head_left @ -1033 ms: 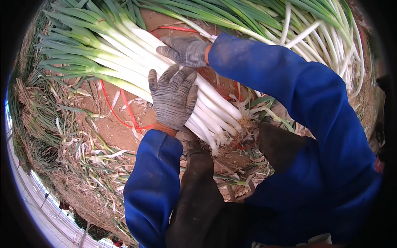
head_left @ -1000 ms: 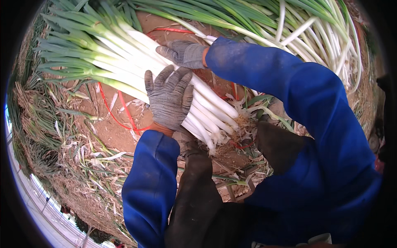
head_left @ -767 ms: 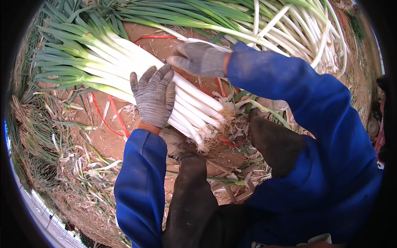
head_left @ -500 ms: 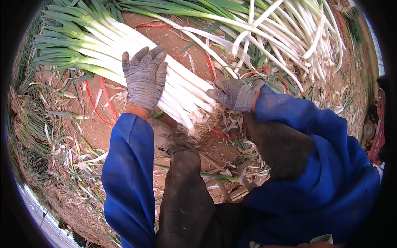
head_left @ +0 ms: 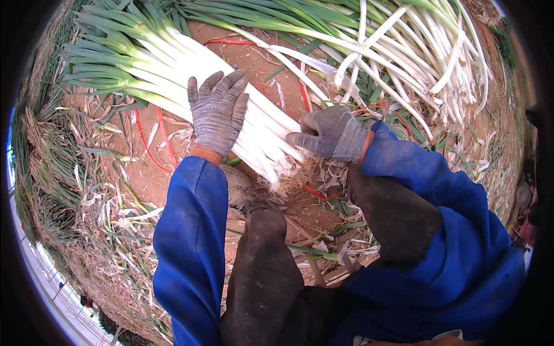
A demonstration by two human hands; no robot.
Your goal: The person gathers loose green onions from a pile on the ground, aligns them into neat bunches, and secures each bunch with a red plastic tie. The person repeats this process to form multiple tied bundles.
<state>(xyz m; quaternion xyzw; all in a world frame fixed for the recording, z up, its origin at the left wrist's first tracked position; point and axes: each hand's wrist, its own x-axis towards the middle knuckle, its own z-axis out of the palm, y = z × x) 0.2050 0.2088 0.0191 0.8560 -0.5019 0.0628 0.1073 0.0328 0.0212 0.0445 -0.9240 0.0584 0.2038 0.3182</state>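
Note:
A bundle of long green onions [head_left: 262,112] lies slantwise on the ground, its green tops at the far left and its white ends towards my right. My left hand [head_left: 218,109], in a grey knit glove, rests flat on the white stalks with its fingers stretched out. Beside the root ends [head_left: 297,176] is my right hand [head_left: 332,134], gloved alike. Its thumb reaches towards the stalk ends, apart from the bent fingers; no stalk shows in its grip.
A looser heap of green onions [head_left: 398,57] spreads across the far right. Red straps [head_left: 151,151] lie on the brown soil around and under the bundle. Peeled skins and leaf scraps [head_left: 130,222] litter the left side. My shoe [head_left: 245,193] stands close to the root ends.
My right hand has shifted slightly at the bundle's root end, its fingers now more bent. My left hand keeps its place on the stalks. The whole view has shifted a little.

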